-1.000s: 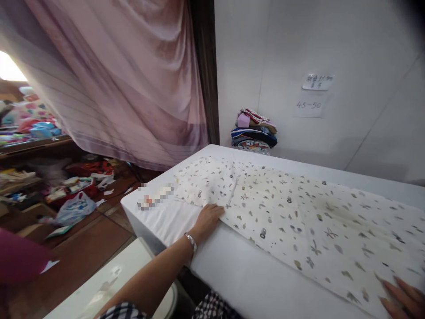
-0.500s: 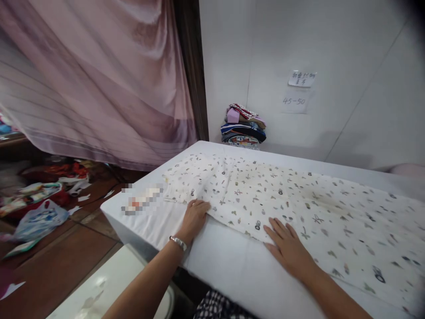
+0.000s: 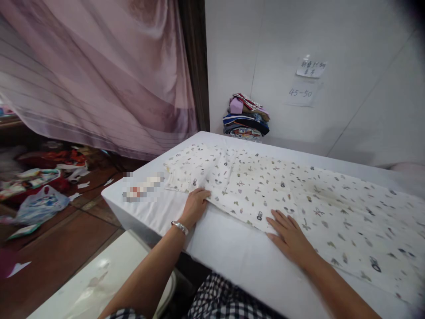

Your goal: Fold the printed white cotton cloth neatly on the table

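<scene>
Pink curtain cloth hangs to my left, and below it the brown floor is littered with plastic bags and scraps. Against the white wall at the far end of the table sits a stack of folded clothes, with two paper notes taped up to its right. A pale stool or low surface stands just beside my left arm, below the table edge. Nothing lies between me and the cloth.

On the white-covered table a cream printed fabric is spread flat, running from the left end off towards the right. It is dotted with small grey, brown and black motifs, and a faint yellowish stain shows near its middle.

My left hand, a bracelet at the wrist, rests palm down on the fabric's near edge with fingers loosely curled over it; I cannot tell whether it pinches the cloth. My right hand lies flat and open, fingers spread, pressing on the fabric further along the same edge.
</scene>
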Available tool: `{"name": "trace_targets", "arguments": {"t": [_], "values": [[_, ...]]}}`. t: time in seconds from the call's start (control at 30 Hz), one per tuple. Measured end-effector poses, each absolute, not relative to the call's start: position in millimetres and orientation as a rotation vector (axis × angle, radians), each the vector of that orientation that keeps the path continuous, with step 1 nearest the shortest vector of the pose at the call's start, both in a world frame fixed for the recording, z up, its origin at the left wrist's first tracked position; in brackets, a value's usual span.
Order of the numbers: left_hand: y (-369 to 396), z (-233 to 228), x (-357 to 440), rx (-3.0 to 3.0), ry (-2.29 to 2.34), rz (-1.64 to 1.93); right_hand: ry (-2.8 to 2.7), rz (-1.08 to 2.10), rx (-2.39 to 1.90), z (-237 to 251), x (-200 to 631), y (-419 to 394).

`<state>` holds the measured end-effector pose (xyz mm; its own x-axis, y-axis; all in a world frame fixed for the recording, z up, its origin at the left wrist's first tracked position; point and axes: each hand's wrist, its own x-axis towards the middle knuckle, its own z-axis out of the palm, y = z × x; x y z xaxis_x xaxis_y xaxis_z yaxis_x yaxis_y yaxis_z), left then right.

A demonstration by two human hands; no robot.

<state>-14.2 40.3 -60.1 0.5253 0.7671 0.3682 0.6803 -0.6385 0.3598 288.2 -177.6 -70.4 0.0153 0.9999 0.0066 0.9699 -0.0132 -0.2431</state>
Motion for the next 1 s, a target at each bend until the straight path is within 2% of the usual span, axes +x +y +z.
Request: {"name": "trace_targets", "arguments": {"t": [0.37,0.5,0.73,0.87,1.0], "values": [[40.2,-55.0,-17.8,2.681,1.402,0.706,-2.188,0.477,-1.925,-50.3,236.5,-158.6],[44.1,-57.5,-21.4,2.734,1.403,0.682,-2.129,0.514,-1.891,-45.1,245.3,-165.4],[44.3,-51.0,-20.8,2.735,1.531,0.669,-1.917,0.454,-2.155,-49.7,277.5,-173.2],[41.5,-43.5,-19.9,2.674,1.603,0.539,-1.927,0.484,-2.132,-52.2,277.0,-173.6],[38.6,-40.1,-10.8,2.664,1.586,0.552,-1.884,0.522,-2.091,-51.3,275.8,-172.4]]}}
